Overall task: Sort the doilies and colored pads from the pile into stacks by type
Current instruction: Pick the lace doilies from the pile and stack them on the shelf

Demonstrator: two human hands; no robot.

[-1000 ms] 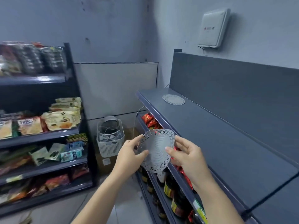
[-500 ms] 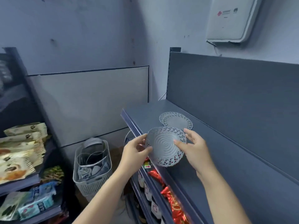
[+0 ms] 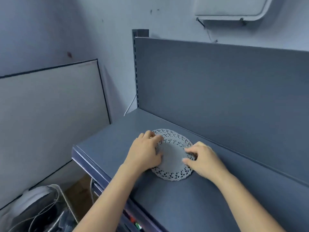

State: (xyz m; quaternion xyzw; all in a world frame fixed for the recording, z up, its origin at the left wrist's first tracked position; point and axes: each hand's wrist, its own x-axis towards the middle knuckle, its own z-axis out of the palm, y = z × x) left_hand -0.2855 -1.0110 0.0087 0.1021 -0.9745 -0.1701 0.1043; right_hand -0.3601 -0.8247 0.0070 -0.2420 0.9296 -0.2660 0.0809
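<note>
Here, a doily laid on its stack: how the placement may fail

The top doily (image 3: 173, 158), a grey round with a lace border, lies flat on the shelf top (image 3: 175, 206), about midway between the front edge and the back panel (image 3: 217, 91). The lace rim of a second doily (image 3: 168, 132) shows just behind it, so the two overlap but are not concentric. No colored pads and no source pile are in view.

The left hand (image 3: 143, 153) rests on the left border with its fingers loosely spread, pressing down rather than clasping. The right hand (image 3: 204, 159) has bent fingertips on the right border. Motion blur hides whether they pinch the lace or merely press it.

Probable hazards:
- **Misalignment.** If the hands lift away now, the stack stays offset, and later doilies may follow that offset.
- **Drag on release.** The sheet looks thin and light. A fingertip caught in the openwork, or a hand drawn off sideways, could pull it out of place or lift its edge.
- **Tearing or creasing.** Sliding the top sheet into register under pressure from both hands could buckle it or snag its lace on the lace beneath.
- **Loss over the edge.** A hard pull toward the person could carry it past the front edge, toward the basket (image 3: 50, 213) on the floor below
</note>
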